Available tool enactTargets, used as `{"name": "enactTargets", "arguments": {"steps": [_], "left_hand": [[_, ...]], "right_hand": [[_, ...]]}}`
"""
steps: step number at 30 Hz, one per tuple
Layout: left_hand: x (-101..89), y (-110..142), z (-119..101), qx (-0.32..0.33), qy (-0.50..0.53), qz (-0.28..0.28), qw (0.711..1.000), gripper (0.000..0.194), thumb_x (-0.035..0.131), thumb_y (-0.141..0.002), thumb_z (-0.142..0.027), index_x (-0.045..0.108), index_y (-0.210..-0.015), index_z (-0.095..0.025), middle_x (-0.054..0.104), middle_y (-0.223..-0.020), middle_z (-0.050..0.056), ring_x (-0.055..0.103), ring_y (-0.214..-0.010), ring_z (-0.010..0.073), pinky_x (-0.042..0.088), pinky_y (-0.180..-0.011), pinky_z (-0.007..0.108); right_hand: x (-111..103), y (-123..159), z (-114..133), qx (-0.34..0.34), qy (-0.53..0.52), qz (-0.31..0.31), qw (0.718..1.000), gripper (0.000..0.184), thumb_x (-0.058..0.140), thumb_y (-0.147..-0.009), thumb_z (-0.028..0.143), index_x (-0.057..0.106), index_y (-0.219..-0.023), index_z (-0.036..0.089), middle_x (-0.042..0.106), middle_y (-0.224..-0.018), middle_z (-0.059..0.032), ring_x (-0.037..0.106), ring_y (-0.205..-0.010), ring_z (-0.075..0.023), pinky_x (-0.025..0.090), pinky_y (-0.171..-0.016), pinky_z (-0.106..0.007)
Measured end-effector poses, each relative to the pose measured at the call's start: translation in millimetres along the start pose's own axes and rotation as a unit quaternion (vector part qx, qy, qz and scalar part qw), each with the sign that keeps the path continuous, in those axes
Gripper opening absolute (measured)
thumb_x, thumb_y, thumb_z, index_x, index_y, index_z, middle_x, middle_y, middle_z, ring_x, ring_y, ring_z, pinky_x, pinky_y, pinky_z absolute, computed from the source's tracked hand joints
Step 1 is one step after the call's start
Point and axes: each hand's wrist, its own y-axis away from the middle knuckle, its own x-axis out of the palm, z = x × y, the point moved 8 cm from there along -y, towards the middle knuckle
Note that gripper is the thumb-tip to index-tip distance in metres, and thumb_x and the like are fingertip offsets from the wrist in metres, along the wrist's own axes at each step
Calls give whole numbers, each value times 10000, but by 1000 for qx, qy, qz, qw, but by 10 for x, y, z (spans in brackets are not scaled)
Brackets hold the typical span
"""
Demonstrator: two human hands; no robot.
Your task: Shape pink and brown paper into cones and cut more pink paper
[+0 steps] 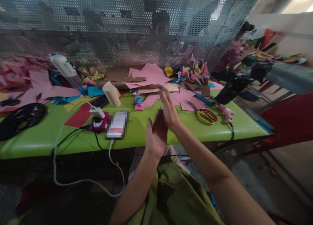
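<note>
Seemingly together: left grip point(156, 133), right grip point(168, 107), both unclenched; pink paper point(178, 96) just beyond.

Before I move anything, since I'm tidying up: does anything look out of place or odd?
One thing: the white cable hangs in a loose loop below the front edge of the green table, where it might snag. I see no spill.

No legible txt, phone point(117, 124) scrn pixelated, white btl point(64, 67) too blurry to read w/ certainty
</note>
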Motion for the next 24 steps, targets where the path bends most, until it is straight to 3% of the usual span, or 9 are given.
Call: {"name": "enactTargets", "arguments": {"steps": [5, 10, 14, 18, 21, 24], "left_hand": [[-46, -12, 8, 107, -141, -1, 984, 340, 740, -801, -399, 773, -1082, -211, 719, -1287, 82, 516, -1388, 274, 342, -1208, 430], [-137, -16, -80, 170, -205, -50, 963, 256, 815, -738, -364, 783, -942, -213, 783, -1036, 57, 693, -1081, 244, 487, -1044, 408], [-153, -56, -140, 180, -197, -71, 961, 231, 850, -688, -344, 746, -825, -191, 753, -863, 35, 696, -893, 200, 514, -915, 366], [-235, -131, -222, 158, -144, -104, 971, 209, 851, -658, -287, 718, -790, -196, 734, -847, 4, 672, -844, 159, 493, -828, 312], [-301, -196, -247, 119, -89, -121, 981, 259, 881, -593, -240, 693, -767, -209, 719, -817, -32, 651, -766, 114, 459, -725, 253], [-291, -243, -228, 98, -56, -114, 987, 306, 901, -547, -235, 669, -744, -214, 706, -780, -48, 645, -738, 108, 444, -692, 242]], "right_hand": [[-77, 2, -71, 26, -6, -49, 998, 687, 164, -1006, 677, 407, -1520, 289, 522, -1497, -87, 479, -1387, -247, 373, -1166, -488], [-151, 24, -51, 9, 0, -107, 994, 682, 218, -999, 680, 454, -1481, 260, 506, -1490, -112, 440, -1409, -248, 360, -1176, -463], [-212, 45, -38, 11, -10, -119, 993, 610, 325, -992, 644, 518, -1404, 237, 550, -1420, -123, 515, -1316, -254, 406, -1130, -442], [-300, 165, -72, 43, -34, -96, 994, 478, 555, -911, 585, 626, -1224, 232, 655, -1233, -101, 611, -1114, -236, 491, -1005, -388], [-297, 349, -156, 98, -89, -29, 991, 390, 714, -800, 540, 681, -1018, 218, 712, -994, -63, 652, -907, -208, 538, -855, -349], [-267, 534, -189, 134, -103, 33, 985, 382, 792, -724, 516, 703, -940, 215, 726, -896, -43, 655, -803, -191, 546, -755, -328]]}}
